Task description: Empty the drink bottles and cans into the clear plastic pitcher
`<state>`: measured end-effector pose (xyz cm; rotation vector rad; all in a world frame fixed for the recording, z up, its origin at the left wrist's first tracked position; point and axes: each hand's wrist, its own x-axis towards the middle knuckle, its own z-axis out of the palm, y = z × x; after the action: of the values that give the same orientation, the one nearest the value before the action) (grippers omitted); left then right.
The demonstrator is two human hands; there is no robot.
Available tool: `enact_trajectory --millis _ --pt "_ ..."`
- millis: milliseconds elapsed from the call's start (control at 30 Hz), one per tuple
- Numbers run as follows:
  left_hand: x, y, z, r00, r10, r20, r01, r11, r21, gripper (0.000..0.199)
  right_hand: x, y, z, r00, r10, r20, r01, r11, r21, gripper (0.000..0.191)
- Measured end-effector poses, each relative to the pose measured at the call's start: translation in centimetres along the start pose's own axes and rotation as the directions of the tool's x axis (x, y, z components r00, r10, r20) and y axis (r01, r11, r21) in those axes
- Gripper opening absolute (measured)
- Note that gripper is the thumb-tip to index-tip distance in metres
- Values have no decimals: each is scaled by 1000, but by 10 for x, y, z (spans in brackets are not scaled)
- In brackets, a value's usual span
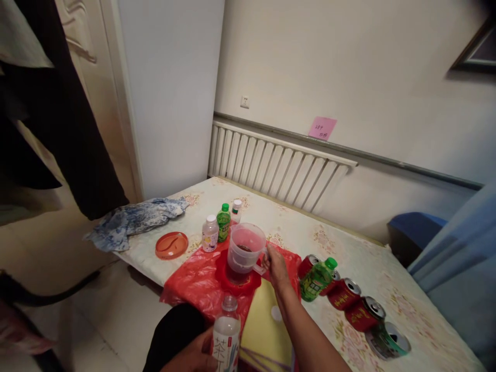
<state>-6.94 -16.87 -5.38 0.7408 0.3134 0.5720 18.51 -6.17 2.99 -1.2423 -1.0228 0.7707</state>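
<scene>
My right hand [276,263] is closed round the handle of a clear plastic measuring jug [247,247], which has dark liquid low inside it. The jug is over a red scalloped dish [253,283] on a red plastic sheet [189,279]; whether they touch is unclear. At the bottom, my left hand [197,354] grips an uncapped clear bottle [226,336] with a white label, held upright. Behind the jug stand a small white-capped bottle [210,235], a green-capped bottle [223,223] and another white-capped bottle [236,211].
Several cans, including a red can [344,293] and a green can [387,341], line the right side beside a green bottle [316,280]. A yellow folder [263,323] lies in front. An orange lid [171,245] and blue patterned cloth [143,219] are left.
</scene>
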Motion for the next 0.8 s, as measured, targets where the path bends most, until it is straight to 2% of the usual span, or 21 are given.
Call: enact_trajectory --millis 200,333,500,800 --pt "-2 -6 -8 1000 8 -30 -8 1000 30 71 -7 -11 18 990 58 -126 -50 997 65 46" --pt "-6 -6 -12 999 -1 -52 4 998 64 67 -5 -29 18 972 60 -226 -48 997 59 43" --pt "-8 -5 -11 999 17 -48 -14 998 69 64 -6 -56 3 953 46 -300 -32 998 54 43" --pt "-14 -2 -16 997 54 -63 -53 998 23 61 -34 -102 -34 918 9 -398 36 994 105 41"
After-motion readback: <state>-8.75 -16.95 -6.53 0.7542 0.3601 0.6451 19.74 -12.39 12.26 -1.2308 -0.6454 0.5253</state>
